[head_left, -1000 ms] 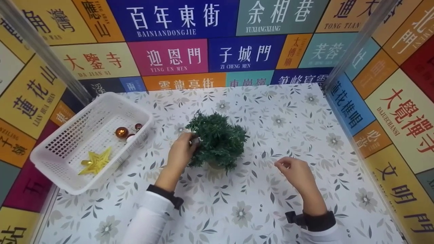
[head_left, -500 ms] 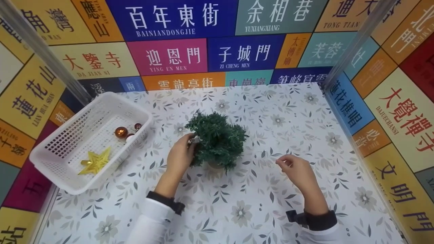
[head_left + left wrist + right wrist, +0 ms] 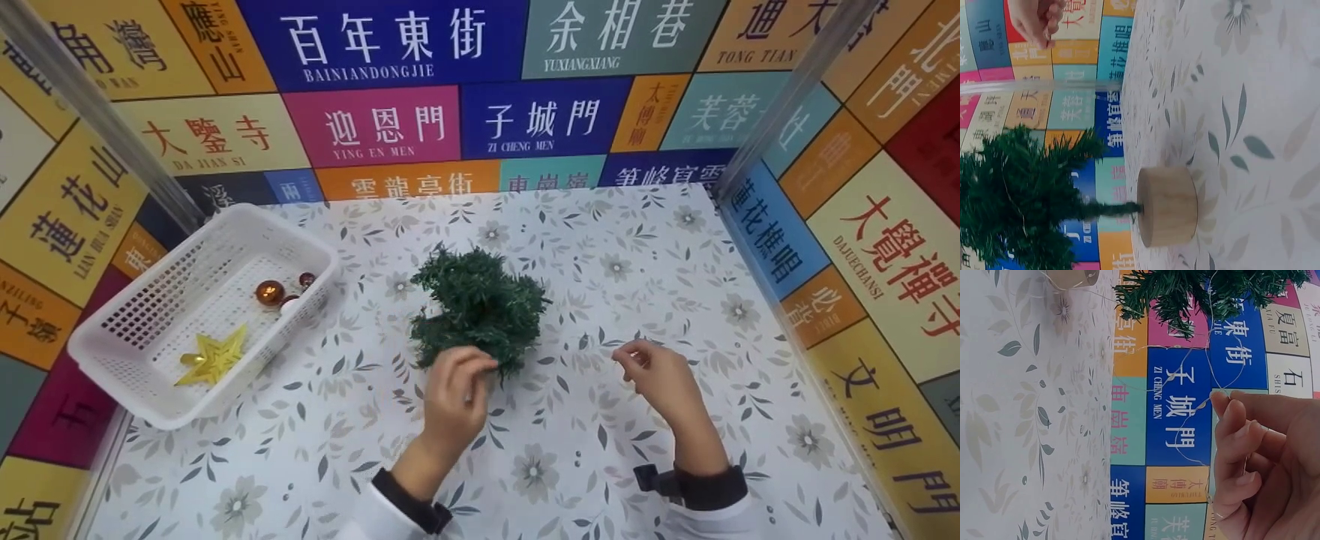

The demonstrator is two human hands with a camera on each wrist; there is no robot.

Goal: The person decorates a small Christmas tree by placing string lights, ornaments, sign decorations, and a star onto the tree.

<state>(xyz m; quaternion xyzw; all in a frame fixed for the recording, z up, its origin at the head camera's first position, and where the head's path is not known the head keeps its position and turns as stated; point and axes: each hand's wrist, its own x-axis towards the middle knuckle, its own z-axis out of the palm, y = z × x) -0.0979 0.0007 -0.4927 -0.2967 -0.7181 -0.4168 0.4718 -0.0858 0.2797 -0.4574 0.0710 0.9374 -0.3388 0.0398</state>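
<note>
A small green artificial Christmas tree [image 3: 480, 300] stands upright on a round wooden base [image 3: 1168, 206]. My left hand [image 3: 456, 394] is in front of its lower branches, fingers bent; whether they hold anything cannot be seen. Off to the tree's right, my right hand [image 3: 660, 379] pinches a thin wire string of fairy lights [image 3: 1203, 405] between thumb and fingertips. In the right wrist view the wire loops loosely from the fingers [image 3: 1235, 419] up to the branches and past the base. Some thin wire also crosses the foliage in the left wrist view.
At the left stands a white perforated plastic basket [image 3: 169, 409]. It holds a yellow star [image 3: 214, 356], a shiny copper-coloured ball [image 3: 270, 292] and smaller ornaments. Sign-covered panels enclose the patterned tabletop [image 3: 600, 480] at the back and sides.
My left hand has left the tree's left side and come round to its front, nearer to me. The right hand has stayed almost still; tree and basket have not moved.
</note>
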